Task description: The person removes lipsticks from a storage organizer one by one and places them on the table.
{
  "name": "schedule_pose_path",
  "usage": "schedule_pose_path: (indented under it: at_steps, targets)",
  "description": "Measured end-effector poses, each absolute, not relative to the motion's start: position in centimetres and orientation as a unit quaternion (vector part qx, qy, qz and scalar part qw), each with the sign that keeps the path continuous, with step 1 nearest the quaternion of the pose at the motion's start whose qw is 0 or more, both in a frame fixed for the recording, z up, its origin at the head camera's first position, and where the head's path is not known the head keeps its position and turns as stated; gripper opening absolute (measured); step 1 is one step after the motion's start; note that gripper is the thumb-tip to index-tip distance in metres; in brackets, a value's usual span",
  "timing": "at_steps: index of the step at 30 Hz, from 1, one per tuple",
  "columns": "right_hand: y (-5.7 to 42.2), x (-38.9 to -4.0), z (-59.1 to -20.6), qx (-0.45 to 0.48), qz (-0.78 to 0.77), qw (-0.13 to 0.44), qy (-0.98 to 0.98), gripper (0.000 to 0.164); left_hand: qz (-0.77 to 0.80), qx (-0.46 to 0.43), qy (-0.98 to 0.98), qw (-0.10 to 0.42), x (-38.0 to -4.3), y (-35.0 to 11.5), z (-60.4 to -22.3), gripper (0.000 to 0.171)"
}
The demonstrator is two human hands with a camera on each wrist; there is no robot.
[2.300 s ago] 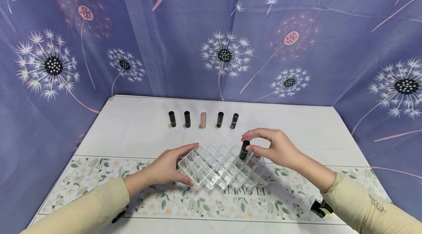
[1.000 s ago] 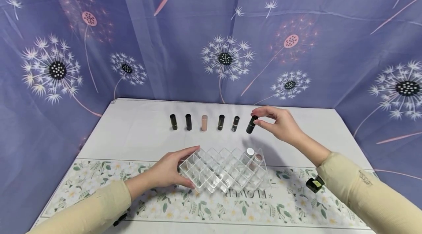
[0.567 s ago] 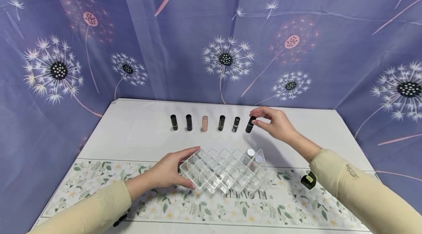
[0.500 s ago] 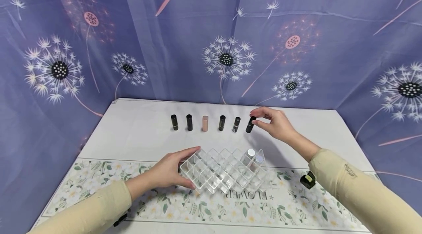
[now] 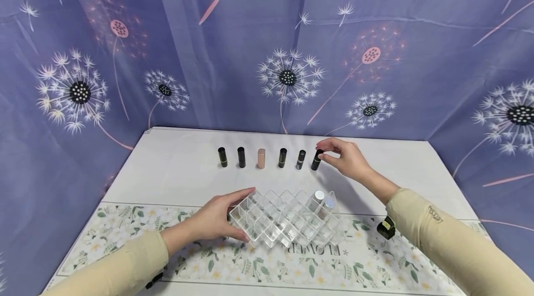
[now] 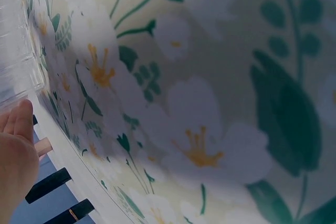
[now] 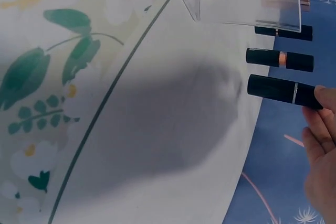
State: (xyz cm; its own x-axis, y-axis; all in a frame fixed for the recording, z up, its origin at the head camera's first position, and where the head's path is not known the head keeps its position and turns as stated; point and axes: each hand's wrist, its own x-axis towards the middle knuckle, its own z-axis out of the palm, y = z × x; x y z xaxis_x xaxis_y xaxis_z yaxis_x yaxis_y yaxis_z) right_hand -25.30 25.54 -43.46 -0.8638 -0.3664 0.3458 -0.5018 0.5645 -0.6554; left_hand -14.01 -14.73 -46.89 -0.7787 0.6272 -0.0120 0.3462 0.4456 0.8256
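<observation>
My left hand [image 5: 222, 215] grips the left end of a clear acrylic lipstick organizer [image 5: 271, 222], thumb at the front and fingers at the back. Two tubes with shiny silvery tops, one a lipstick [image 5: 319, 196], stand in the organizer's right end. At the right end of a row, my right hand [image 5: 346, 159] pinches the top of a black lipstick [image 5: 315, 161]. The right wrist view shows thumb and fingers on this black lipstick [image 7: 273, 88], above its thin pale ring. It stands upright or nearly so; whether its base touches the table I cannot tell.
Several more lipsticks stand in a row to the left: black ones and a pink lipstick [image 5: 261, 159]. A floral mat strip [image 5: 200, 263] lies under the organizer on the white table [image 5: 167, 166]. A patterned purple curtain [image 5: 233, 78] hangs behind.
My right hand has carried the black lipstick from above the organizer to the row's right end, then shifted slightly left. My left hand has kept its hold on the organizer.
</observation>
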Motion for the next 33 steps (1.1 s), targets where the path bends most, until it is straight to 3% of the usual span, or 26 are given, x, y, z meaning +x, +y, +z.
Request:
schedule_pose_path:
  at_steps: [33]
  targets:
    - [25.63,-25.51,-44.37,0.241,0.391,0.061,-0.886,0.03,0.429,0.288,0.841,0.159,-13.87,-14.73,-46.83,0.119]
